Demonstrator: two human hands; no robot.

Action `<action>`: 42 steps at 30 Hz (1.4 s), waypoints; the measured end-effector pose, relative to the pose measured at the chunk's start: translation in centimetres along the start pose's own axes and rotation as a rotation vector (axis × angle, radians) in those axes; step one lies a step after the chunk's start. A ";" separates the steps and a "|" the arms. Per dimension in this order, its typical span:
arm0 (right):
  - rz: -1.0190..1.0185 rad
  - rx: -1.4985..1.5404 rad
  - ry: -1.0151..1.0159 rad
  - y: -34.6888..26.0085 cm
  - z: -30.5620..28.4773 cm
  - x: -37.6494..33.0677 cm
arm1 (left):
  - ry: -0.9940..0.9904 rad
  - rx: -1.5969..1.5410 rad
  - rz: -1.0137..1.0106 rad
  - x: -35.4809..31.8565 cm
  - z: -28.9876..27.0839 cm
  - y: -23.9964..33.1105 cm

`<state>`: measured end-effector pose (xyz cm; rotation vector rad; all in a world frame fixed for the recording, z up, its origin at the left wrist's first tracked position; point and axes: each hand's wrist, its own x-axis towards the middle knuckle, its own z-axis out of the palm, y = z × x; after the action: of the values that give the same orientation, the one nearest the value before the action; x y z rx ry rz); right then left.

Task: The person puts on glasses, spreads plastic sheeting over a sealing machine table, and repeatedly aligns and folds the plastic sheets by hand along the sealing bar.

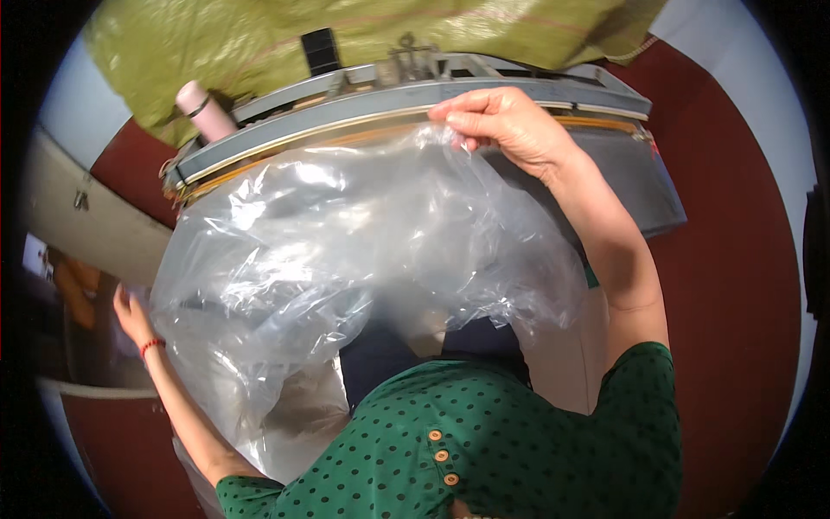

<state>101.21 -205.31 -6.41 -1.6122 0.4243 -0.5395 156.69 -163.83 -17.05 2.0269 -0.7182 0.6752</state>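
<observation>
A large clear plastic bag spreads in loose, shiny folds over my lap and up to the front of a long grey metal machine that looks like a heat sealer. High on the right, my right hand pinches the bag's far edge between thumb and fingers, close to the machine's front bar. My left hand, with a red bracelet at the wrist, is out at the far left beside the bag's left edge. Its fingers look stretched and apart, and no grip on the plastic shows.
Yellow-green woven sheeting lies behind the machine. A pink bottle leans at its left end, and a black flat object stands at the back. A pale cabinet-like panel is on the left. Dark red floor shows on the right.
</observation>
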 end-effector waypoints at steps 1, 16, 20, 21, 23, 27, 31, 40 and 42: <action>0.029 -0.005 0.008 -0.2 1.0 0.4 | -0.060 -0.121 0.045 -0.7 1.7 9.3; -0.102 0.114 0.095 -0.6 7.0 1.4 | -0.470 -0.888 0.248 -14.5 13.4 40.0; -0.349 -0.058 0.034 1.0 6.8 2.2 | -0.543 -0.970 0.124 -14.1 13.4 39.6; -0.410 -0.155 -0.003 1.0 7.1 2.3 | -0.565 -0.973 0.097 -14.1 13.1 39.5; -0.473 -0.246 -0.049 1.1 7.8 2.9 | -0.581 -0.969 0.067 -14.0 12.7 39.3; -0.499 -0.207 -0.147 2.0 8.7 4.5 | -0.488 -0.747 0.290 -13.2 11.7 38.7; -0.501 0.068 -0.176 3.4 8.9 4.7 | -0.776 -0.645 0.568 -11.1 9.1 37.5; -0.165 0.292 0.879 13.9 -10.3 -7.4 | -1.960 -0.580 0.291 -11.5 2.5 28.8; -0.091 -0.348 1.229 15.7 -17.4 -16.1 | -2.092 -0.497 -0.234 -14.3 2.2 22.7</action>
<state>78.63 -212.17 -22.34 -1.4548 1.4051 -1.5855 131.42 -172.90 -15.65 1.5919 -1.3792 -1.9157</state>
